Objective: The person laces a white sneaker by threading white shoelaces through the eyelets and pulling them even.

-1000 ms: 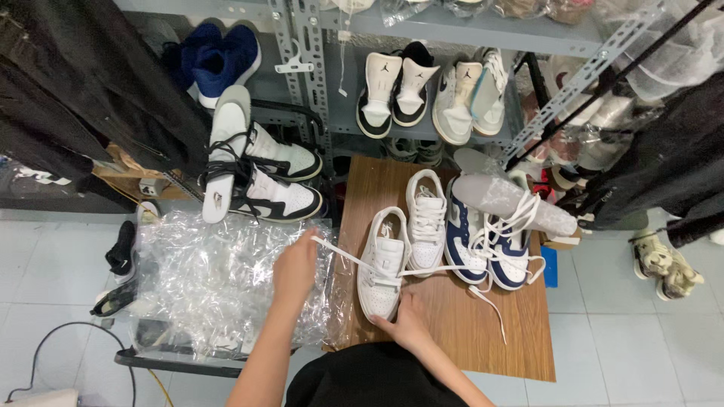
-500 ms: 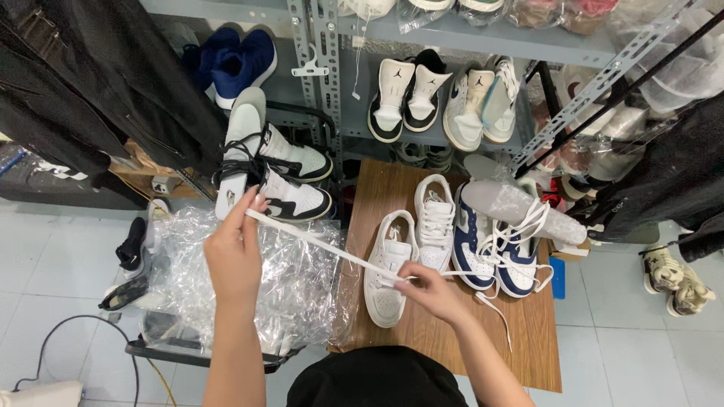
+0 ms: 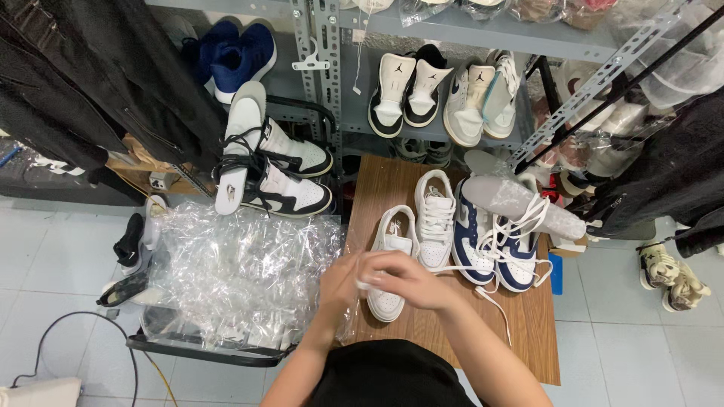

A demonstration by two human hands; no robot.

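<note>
My left hand (image 3: 341, 285) and my right hand (image 3: 400, 277) meet over the near end of a white sneaker (image 3: 392, 260) lying on a small wooden table (image 3: 528, 332). Both hands pinch a white shoelace (image 3: 363, 285) bunched between the fingers; its free end trails right across the table. A second white sneaker (image 3: 435, 218) lies next to the first, laced. To its right sit two navy-and-white sneakers (image 3: 494, 245) with loose white laces and grey insoles (image 3: 520, 200) resting on top.
A bin of crumpled clear plastic wrap (image 3: 241, 271) stands left of the table. Black-and-white sneakers (image 3: 279, 177) sit beyond it. A metal shelf (image 3: 452, 30) holds more shoes. Dark garments (image 3: 113, 83) hang left and right. A cable (image 3: 75, 324) runs over the tiled floor.
My left hand, which had pulled the lace out far to the left, has come back to the right. Both hands are now together over the white sneaker with the lace gathered.
</note>
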